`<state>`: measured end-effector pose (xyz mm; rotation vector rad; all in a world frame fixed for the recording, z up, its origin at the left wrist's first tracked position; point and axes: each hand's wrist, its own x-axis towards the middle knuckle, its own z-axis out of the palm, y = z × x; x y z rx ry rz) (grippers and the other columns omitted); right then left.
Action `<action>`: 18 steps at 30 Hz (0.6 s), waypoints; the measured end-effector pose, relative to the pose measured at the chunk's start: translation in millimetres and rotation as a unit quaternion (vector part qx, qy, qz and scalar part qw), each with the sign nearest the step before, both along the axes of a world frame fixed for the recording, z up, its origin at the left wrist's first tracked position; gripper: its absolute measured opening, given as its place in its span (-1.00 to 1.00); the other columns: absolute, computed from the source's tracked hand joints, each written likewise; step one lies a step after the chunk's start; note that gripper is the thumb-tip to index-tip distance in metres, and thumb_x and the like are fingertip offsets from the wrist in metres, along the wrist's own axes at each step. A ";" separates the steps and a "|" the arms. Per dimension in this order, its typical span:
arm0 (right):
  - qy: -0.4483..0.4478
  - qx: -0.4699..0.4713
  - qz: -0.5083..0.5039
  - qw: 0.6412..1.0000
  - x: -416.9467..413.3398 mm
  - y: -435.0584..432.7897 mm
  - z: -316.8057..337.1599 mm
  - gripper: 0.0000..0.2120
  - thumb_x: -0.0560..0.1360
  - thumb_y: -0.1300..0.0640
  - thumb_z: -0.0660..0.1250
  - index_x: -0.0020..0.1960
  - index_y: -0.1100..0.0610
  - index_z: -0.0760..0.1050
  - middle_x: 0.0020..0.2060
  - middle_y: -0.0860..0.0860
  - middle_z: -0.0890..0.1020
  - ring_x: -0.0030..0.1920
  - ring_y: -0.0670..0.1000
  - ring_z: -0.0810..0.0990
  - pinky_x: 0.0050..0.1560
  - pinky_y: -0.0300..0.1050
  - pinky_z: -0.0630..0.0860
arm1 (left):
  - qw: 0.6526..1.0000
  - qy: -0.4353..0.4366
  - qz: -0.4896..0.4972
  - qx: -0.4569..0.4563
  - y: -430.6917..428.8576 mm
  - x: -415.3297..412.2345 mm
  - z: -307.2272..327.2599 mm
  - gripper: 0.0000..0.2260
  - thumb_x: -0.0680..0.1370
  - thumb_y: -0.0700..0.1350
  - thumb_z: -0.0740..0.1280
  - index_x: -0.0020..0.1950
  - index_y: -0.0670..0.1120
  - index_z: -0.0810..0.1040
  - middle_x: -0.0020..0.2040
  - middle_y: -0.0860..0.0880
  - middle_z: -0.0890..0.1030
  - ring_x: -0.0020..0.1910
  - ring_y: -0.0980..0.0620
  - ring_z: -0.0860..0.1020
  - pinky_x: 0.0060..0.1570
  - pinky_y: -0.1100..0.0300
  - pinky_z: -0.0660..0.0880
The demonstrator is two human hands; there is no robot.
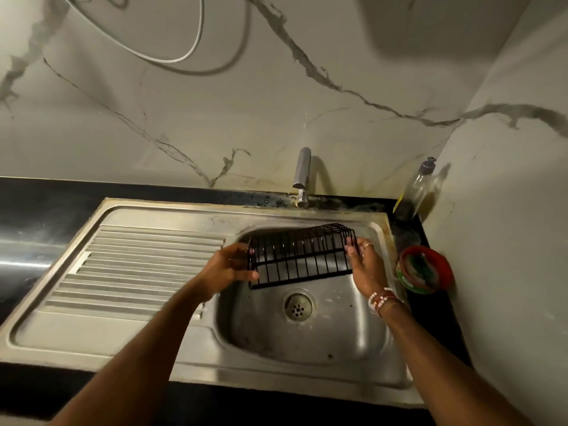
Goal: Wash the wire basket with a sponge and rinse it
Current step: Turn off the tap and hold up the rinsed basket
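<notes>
Above the sink (313,361) basin, both hands, left hand (226,267) and right hand (365,267), grip the wire basket (299,256) by its ends.

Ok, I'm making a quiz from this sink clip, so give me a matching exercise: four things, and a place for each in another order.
Things:
1. wire basket
2. soap bottle
3. red tub
4. drain

Places:
A. back right corner of the counter
B. bottom of the sink bowl
C. held between left hand and right hand
D. counter right of the bowl

Pairs: 1-C, 2-A, 3-D, 4-B
</notes>
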<state>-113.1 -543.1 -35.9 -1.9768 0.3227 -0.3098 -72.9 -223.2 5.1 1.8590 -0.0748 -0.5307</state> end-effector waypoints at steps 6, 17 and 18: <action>0.061 0.021 0.063 0.996 -11.5 -1.7 -2.1 -0.65 0.52 0.23 0.34 0.29 0.24 0.41 0.14 0.01 0.53 0.18 -0.04 0.49 0.15 -0.17 0.43 | 0.998 -0.046 0.041 0.007 8.2 -18.5 -27.1 -0.48 0.29 -0.41 0.59 0.08 0.04 0.53 -0.05 -0.04 0.62 -0.05 -0.07 0.63 -0.17 0.20 0.62; 0.097 -0.076 0.058 0.991 65.8 100.0 10.1 -0.53 0.48 0.28 0.38 0.36 0.21 0.40 0.12 0.19 0.62 0.11 0.09 0.60 0.07 -0.19 0.44 | 0.922 -0.338 0.080 0.171 97.7 -33.0 -42.7 -0.49 0.17 0.27 0.58 -0.03 0.01 0.62 0.03 0.14 0.55 0.02 0.12 0.47 0.00 0.31 0.43; 0.092 -0.081 0.059 0.991 78.5 119.6 11.6 -0.54 0.49 0.29 0.37 0.36 0.20 0.40 0.12 0.19 0.62 0.10 0.09 0.60 0.07 -0.21 0.43 | 0.917 -0.347 0.088 0.174 109.2 -35.5 -44.6 -0.52 0.18 0.25 0.57 -0.06 0.00 0.63 0.01 0.13 0.54 0.01 0.13 0.45 0.01 0.38 0.38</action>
